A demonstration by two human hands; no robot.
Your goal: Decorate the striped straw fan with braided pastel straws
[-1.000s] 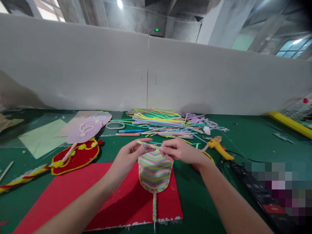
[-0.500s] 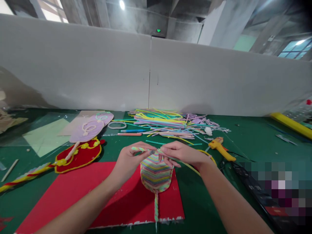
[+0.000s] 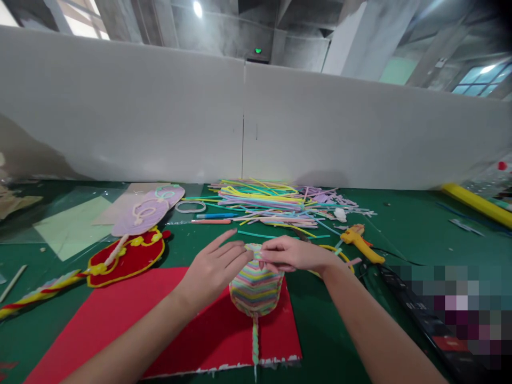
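A round fan-like piece (image 3: 256,293) with zigzag pastel stripes and a twisted handle (image 3: 255,341) lies over the red sheet (image 3: 180,314). Above its top edge, my right hand (image 3: 292,253) pinches a thin pastel pipe cleaner. Pale strand ends (image 3: 353,262) stick out past the right wrist. My left hand (image 3: 220,261) is beside it, back up, fingers stretched out and index raised. Its fingertips come close to the right fingertips; its thumb is hidden, and whether it touches the strand I cannot tell.
Behind the hands lies a pile of coloured pipe cleaners (image 3: 264,200). A yellow glue gun (image 3: 362,244) rests at the right, near a black keyboard-like object (image 3: 416,309). Left are a red, yellow-edged fan (image 3: 128,258) and a purple one (image 3: 142,213). A white partition (image 3: 120,112) stands behind.
My left hand has loosened its pinch on the twisted pipe cleaner and stretched out its fingers. The strand no longer shows at the left; pale ends now show by the right wrist.
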